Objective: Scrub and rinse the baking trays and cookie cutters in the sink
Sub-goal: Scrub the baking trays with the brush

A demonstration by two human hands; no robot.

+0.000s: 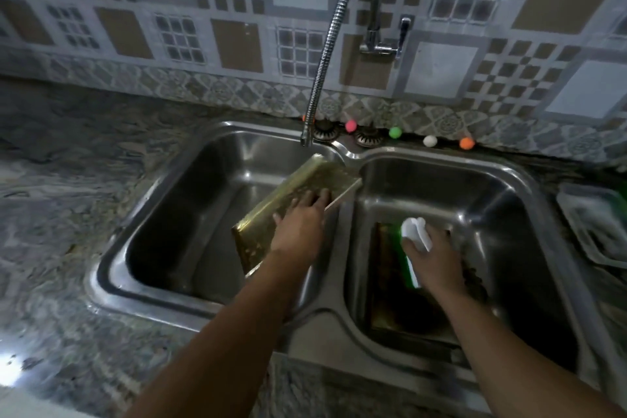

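Head view: the left hand [300,224] is pressing flat, fingers straight, on a gold baking tray [271,214] leaning tilted in the sink's [210,302] left basin. The right hand [432,256] is gripping a white-and-green scrubber [412,237] over 1 dark tray [386,282] in the right basin.
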